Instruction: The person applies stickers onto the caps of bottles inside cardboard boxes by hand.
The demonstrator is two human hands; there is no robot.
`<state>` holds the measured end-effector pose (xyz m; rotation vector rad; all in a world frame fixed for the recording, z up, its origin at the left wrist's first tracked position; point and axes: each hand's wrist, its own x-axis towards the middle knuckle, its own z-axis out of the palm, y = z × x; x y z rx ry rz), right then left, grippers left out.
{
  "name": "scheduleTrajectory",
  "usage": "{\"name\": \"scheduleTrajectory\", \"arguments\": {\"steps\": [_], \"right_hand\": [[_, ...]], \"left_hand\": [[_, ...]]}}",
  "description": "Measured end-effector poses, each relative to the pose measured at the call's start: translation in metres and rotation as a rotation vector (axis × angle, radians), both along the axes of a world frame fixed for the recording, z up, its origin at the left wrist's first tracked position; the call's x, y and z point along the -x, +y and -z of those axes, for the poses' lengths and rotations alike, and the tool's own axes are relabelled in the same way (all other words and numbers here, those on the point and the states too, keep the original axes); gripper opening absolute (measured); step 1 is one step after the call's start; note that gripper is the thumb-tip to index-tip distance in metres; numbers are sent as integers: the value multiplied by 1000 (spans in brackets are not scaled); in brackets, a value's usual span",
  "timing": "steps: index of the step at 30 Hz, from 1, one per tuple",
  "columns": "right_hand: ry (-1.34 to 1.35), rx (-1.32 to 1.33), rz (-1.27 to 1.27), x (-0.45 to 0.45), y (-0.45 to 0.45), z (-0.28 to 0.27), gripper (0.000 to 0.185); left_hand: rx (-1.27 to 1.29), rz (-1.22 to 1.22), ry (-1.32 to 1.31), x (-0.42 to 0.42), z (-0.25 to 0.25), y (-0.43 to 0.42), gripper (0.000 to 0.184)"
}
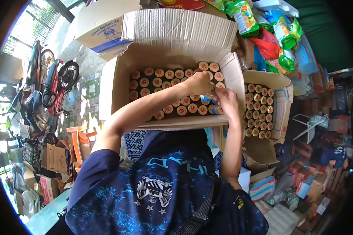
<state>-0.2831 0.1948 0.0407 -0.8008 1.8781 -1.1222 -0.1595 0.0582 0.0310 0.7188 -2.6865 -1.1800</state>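
Note:
A large open cardboard box (180, 29) holds rows of round-topped containers (159, 73) with a red mark on each top. Over its right part, my left hand (200, 83) has its fingers curled round a small container with a blue label (206, 98). Close beside it, my right hand (225, 98) has bent fingers at the same container, near the box's right wall. Another blue-labelled container (214, 109) lies tilted just below the hands. The fingertips partly hide what they grip.
A smaller box (283, 113) with similar containers stands to the right. Colourful packets (243, 17) lie at the upper right. Motorbikes (53, 84) and an orange chair (81, 143) are at the left. A person in dark clothing (335, 156) is at the far right.

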Motion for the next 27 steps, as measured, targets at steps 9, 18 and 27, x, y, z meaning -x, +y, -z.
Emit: {"name": "scheduleTrajectory", "arguments": {"steps": [9,18,27], "right_hand": [[94,-436,-153,22,-20,26,37],[495,-532,-345,31,-27,64,45],[603,-515,-248,19,-19,48,41]], "left_hand": [[-719,-282,-309,27,44,1,20],[-460,-290,-134,33,128,24,28],[-616,-263,-184,14,67,21,36]]}}
